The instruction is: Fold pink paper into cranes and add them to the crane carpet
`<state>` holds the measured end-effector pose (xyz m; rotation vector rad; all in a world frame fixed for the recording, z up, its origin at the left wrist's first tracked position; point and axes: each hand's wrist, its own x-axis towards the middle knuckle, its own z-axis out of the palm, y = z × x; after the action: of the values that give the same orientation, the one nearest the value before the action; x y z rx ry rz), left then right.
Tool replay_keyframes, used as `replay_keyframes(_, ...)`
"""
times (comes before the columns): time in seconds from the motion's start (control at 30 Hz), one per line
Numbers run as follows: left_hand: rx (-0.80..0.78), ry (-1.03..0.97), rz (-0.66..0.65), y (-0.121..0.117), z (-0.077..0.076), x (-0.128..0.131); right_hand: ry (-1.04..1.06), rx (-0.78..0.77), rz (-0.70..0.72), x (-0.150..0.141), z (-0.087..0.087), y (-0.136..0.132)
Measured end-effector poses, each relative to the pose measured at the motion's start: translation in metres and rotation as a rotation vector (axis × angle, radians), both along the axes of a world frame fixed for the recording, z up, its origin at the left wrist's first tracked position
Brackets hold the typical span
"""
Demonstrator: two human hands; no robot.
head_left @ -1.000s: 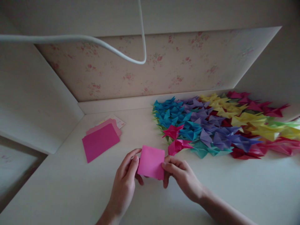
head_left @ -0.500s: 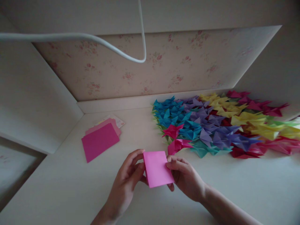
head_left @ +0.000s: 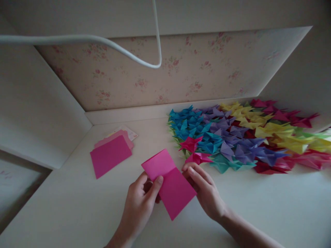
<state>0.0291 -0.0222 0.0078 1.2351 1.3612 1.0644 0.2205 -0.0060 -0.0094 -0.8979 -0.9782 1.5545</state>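
A pink sheet of origami paper (head_left: 174, 194), creased across and partly unfolded, is held tilted above the white table. My left hand (head_left: 143, 198) is closed on its left edge, thumb on the front and fingers behind. My right hand (head_left: 205, 191) has its fingers bent together at the paper's right edge, their tips partly hidden behind it. Just beyond the right hand lie a pink folded paper piece (head_left: 198, 158) and a crimson one (head_left: 190, 144), at the near left corner of a large spread of folded paper pieces (head_left: 214, 129) in blue, purple, yellow and red.
Stacked pink paper sheets (head_left: 111, 156) lie at the left on the white table (head_left: 77, 206), with a lighter packet partly under them. A white cable (head_left: 124, 53) hangs across the top. Behind the table stands a flower-patterned wall (head_left: 155, 82), with white panels at both sides.
The paper was a small folded rectangle between both hands. Now it is opened out to a longer creased sheet and turned slantwise. My left thumb has moved onto its front face.
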Motion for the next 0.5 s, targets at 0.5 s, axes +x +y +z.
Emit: replay_keyframes(0.5,0.12,-0.237,0.209,0.003,0.001,0.003,-0.879,1.028,-0.071,0.0,-0.006,-0.01)
